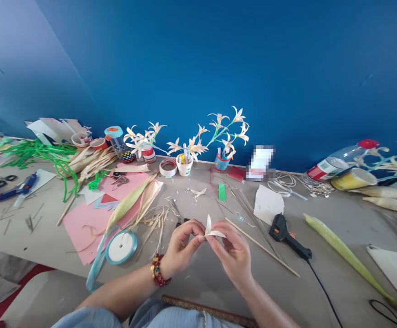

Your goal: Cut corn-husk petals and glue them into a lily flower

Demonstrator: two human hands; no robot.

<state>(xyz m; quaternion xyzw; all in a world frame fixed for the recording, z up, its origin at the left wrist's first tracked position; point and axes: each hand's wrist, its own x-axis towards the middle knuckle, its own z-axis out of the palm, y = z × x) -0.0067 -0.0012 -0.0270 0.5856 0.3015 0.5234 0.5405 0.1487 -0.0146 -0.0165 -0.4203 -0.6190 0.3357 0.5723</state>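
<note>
Between the fingertips of both hands is a small cream husk flower (208, 226), with one petal pointing up and another toward the right. My left hand (187, 240), with a beaded bracelet at its wrist, pinches the flower's base from the left. From the other side, the thumb and fingers of my right hand (231, 249) close on the petals. The fingers partly hide the flower's lower end. Loose petal pieces (197, 193) lie on the grey table beyond the hands, and dry husk strips (155, 223) lie left of them.
A black glue gun (285, 234) with its cord and a wooden stick (262, 246) lie to the right. On the left are a blue ribbon spool (121, 246), pink paper (78, 228) and a corn husk (126, 205). Finished husk flowers (196, 148) stand in cups along the blue wall.
</note>
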